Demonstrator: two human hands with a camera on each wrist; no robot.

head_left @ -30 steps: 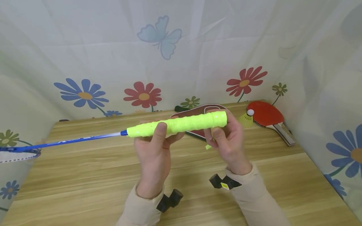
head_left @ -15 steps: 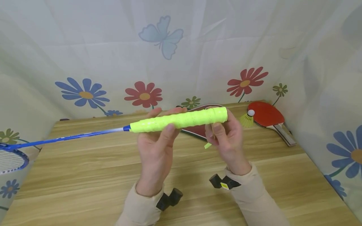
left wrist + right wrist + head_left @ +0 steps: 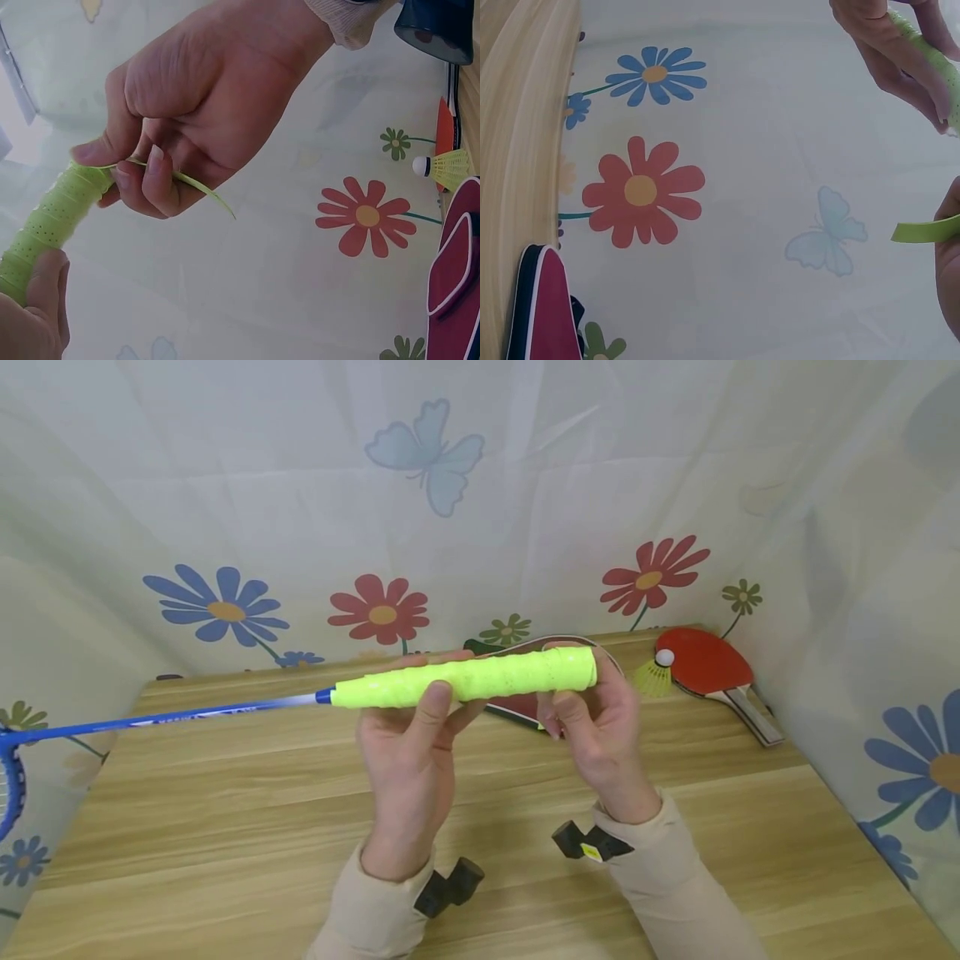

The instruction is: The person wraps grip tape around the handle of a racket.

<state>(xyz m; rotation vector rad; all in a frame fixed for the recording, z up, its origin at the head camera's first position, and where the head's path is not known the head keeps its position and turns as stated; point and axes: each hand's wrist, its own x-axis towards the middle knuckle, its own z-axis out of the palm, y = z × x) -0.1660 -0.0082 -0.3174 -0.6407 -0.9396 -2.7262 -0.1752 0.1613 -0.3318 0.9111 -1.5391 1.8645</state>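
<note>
A blue badminton racket (image 3: 187, 714) is held up above the table, nearly level, its head (image 3: 11, 797) partly cut off at the left edge. Ridged neon-yellow grip tape (image 3: 495, 677) covers its handle. My left hand (image 3: 407, 760) grips the handle from below, thumb lying along the near side. At the butt end, my right hand (image 3: 606, 743) pinches the tape between thumb and fingers. In the left wrist view a thin loose tape end (image 3: 206, 193) trails from the right hand's fingers; the right wrist view shows that tape end (image 3: 919, 231) too.
Behind the hands a dark red racket case (image 3: 517, 706) lies on the wooden table (image 3: 225, 827). A yellow shuttlecock (image 3: 656, 675) and a red table-tennis bat (image 3: 705, 664) lie at the back right. A flower-printed curtain (image 3: 300, 510) encloses the back and sides.
The racket has turned a little in the hands, and its head has shifted farther out at left. The loose tape end below my right hand is no longer plain in the head view.
</note>
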